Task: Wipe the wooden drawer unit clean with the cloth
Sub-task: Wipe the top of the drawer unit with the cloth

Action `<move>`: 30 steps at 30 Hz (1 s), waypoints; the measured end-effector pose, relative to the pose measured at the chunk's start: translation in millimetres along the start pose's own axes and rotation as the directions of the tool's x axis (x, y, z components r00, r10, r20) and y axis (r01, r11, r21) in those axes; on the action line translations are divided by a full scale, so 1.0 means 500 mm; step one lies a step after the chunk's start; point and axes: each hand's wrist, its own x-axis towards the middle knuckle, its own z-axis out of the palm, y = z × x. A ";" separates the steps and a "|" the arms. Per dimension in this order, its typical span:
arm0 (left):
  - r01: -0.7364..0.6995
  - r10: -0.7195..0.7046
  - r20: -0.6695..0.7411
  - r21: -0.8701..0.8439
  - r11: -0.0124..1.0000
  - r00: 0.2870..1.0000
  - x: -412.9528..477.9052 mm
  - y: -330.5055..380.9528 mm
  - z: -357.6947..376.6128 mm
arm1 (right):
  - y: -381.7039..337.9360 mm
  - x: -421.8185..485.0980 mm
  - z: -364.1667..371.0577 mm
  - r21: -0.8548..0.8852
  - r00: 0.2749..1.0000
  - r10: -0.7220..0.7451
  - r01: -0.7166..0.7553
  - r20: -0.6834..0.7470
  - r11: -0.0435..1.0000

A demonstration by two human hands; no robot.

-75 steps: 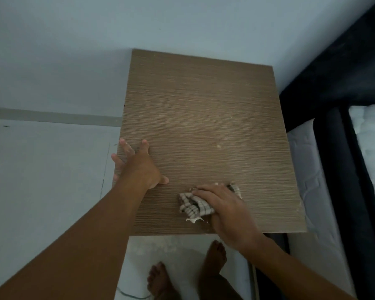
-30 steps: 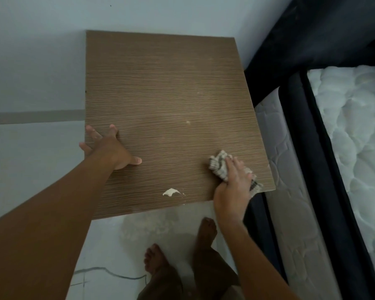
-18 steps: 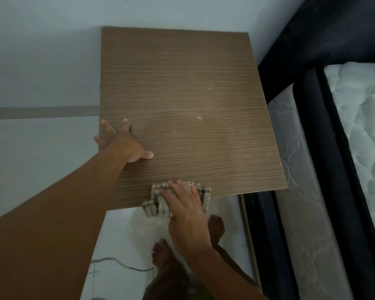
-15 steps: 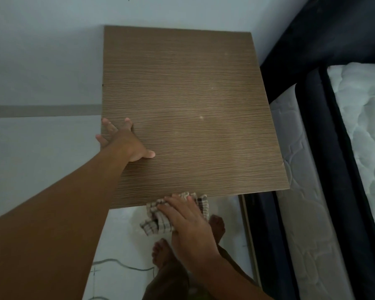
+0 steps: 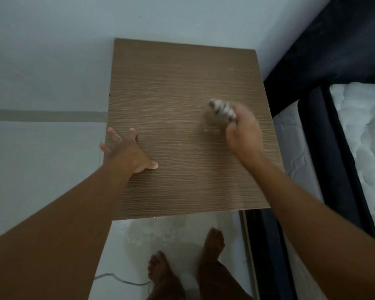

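The brown wood-grain drawer unit [image 5: 182, 126] fills mid-frame; the right hand [image 5: 243, 131], its grip bunched on the blurred checked cloth [image 5: 223, 109], works right of centre, nearer the unwiped far edge than the flat, open left hand [image 5: 128, 152].

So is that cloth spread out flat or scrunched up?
Scrunched up: the cloth bulges as a blurred wad from the closed right hand above the wooden top.

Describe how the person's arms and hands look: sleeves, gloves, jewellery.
Both arms are bare up to the frame edge, with no sleeves in view. The left hand and right hand wear no gloves, and no watch or bracelet shows. The right hand is motion-blurred, so rings cannot be ruled out.
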 end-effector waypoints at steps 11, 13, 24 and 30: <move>-0.011 0.011 0.008 -0.040 0.999 1.000 0.002 -0.003 0.002 | 0.048 0.170 0.110 -0.156 1.000 -0.028 0.028 0.003 0.987; -0.024 0.025 0.003 -0.042 0.999 1.000 0.001 -0.006 0.003 | 0.032 0.111 0.115 -0.148 0.983 -0.166 0.175 0.073 0.973; -0.049 0.046 -0.030 -0.089 0.995 0.998 -0.004 -0.022 0.019 | 0.021 -0.310 0.122 -0.007 0.781 -0.500 0.541 0.375 0.841; -0.061 0.058 -0.043 -0.071 0.996 0.997 -0.004 -0.029 0.030 | -0.001 -0.415 0.079 0.132 0.669 -0.566 0.584 0.482 0.801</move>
